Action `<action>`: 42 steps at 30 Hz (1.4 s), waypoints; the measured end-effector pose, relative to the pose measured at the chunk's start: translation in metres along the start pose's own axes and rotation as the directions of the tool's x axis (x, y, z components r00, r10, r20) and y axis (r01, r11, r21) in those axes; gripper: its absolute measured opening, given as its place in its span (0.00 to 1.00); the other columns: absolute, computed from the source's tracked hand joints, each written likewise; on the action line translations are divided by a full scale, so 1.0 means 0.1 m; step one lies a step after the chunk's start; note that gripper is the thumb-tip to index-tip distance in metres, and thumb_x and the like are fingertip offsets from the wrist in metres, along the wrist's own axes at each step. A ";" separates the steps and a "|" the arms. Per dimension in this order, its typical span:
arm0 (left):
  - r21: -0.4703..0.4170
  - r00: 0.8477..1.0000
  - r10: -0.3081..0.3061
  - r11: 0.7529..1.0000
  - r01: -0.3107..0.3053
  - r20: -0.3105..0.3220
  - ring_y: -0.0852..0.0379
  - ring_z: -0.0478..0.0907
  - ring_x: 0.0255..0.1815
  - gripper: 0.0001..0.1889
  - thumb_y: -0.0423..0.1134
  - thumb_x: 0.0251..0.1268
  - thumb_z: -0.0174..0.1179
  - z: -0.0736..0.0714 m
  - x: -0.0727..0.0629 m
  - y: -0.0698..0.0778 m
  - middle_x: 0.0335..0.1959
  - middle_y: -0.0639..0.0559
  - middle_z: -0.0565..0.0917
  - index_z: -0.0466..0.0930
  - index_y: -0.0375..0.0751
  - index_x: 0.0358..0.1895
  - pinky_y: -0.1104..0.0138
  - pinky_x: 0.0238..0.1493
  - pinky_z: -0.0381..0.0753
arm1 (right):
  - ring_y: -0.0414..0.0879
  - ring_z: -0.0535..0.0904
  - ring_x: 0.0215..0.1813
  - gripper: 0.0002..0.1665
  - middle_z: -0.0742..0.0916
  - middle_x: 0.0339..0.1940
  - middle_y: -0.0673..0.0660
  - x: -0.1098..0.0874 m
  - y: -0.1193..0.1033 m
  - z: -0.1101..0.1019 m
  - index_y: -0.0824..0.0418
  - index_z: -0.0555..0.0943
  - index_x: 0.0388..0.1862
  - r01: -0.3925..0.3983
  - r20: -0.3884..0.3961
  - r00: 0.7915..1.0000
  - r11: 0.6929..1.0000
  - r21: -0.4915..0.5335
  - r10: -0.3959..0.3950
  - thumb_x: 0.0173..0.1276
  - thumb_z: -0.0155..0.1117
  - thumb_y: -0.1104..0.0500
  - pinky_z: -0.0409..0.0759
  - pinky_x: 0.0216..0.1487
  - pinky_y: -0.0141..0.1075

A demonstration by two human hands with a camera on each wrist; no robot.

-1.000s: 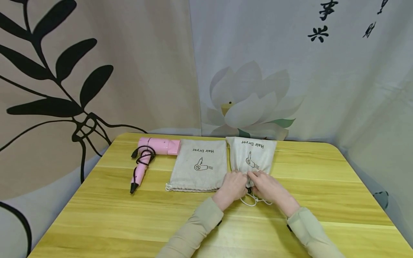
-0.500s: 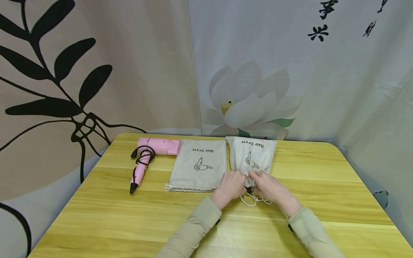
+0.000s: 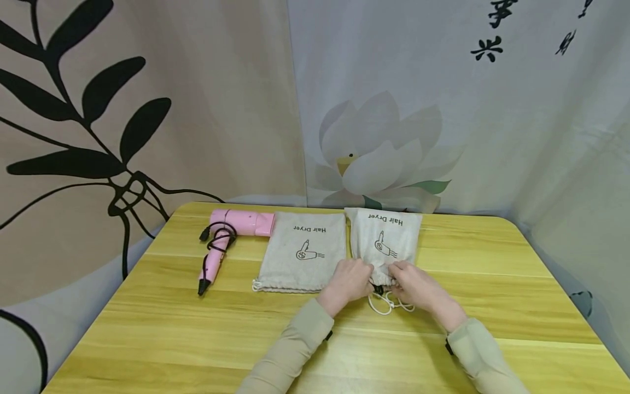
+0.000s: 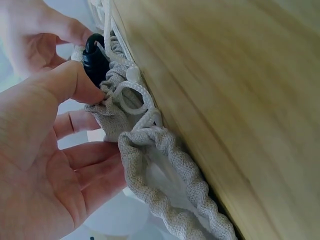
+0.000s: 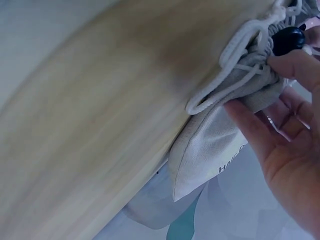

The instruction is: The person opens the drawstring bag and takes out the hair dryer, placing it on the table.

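A beige drawstring bag printed "Hair Dryer" (image 3: 386, 234) lies at the table's far side, its gathered mouth toward me. My left hand (image 3: 349, 280) pinches the left of that mouth between thumb and fingers, as the left wrist view shows. On the right of the mouth, the cloth is pinched by my right hand (image 3: 417, 287). Between the hands a black tapered end with a loop (image 4: 95, 61) pokes out of the ruffled opening; whatever it belongs to is hidden inside. The white drawstring (image 5: 200, 102) hangs loose in loops toward me.
Left of the held bag, a second "Hair Dryer" bag (image 3: 307, 257) lies flat. Beside it is a pink hair dryer (image 3: 243, 222) with its black cord (image 3: 223, 241) wound round the handle. A curtain (image 3: 221, 109) hangs behind the wooden table (image 3: 197, 345).
Both hands have drawn slightly apart, the left to the left and the right to the right, so more of the bag's mouth shows between them. The other things stay put.
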State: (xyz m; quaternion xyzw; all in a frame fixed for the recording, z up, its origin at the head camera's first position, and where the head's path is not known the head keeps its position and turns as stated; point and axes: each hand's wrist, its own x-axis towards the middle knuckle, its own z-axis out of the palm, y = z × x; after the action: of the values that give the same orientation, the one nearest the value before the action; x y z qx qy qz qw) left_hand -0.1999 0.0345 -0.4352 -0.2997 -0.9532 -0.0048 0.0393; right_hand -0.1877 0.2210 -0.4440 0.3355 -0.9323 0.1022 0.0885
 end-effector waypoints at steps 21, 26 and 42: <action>0.032 1.000 0.023 0.999 -0.024 0.019 0.60 0.75 0.23 0.16 0.53 0.54 0.67 -0.02 -0.03 0.00 0.25 0.54 0.80 0.78 0.45 0.34 0.71 0.20 0.71 | 0.35 0.67 0.25 0.15 0.75 0.25 0.48 -0.05 0.00 -0.02 0.57 0.73 0.23 -0.026 -0.020 0.999 0.999 -0.041 0.025 0.49 0.74 0.62 0.72 0.26 0.28; 0.013 1.000 0.015 1.000 -0.015 0.014 0.59 0.77 0.24 0.12 0.49 0.56 0.66 -0.01 -0.02 0.00 0.25 0.54 0.82 0.80 0.46 0.35 0.71 0.22 0.73 | 0.36 0.68 0.25 0.15 0.75 0.25 0.48 -0.04 -0.02 -0.01 0.57 0.73 0.24 -0.044 -0.008 0.999 0.997 -0.064 0.043 0.49 0.75 0.60 0.73 0.27 0.29; -0.062 1.000 0.025 0.998 -0.025 -0.001 0.59 0.73 0.22 0.04 0.39 0.56 0.62 -0.01 -0.03 -0.02 0.23 0.53 0.79 0.79 0.48 0.35 0.69 0.21 0.71 | 0.37 0.66 0.24 0.12 0.73 0.24 0.48 -0.07 -0.01 -0.01 0.57 0.72 0.24 -0.027 -0.060 0.998 0.997 -0.076 0.022 0.50 0.68 0.67 0.68 0.23 0.29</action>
State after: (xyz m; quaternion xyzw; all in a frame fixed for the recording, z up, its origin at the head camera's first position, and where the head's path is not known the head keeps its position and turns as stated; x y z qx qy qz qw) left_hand -0.1980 0.0310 -0.4346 -0.3129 -0.9487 -0.0337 0.0301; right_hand -0.1813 0.2246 -0.4449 0.3174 -0.9365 0.0774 0.1277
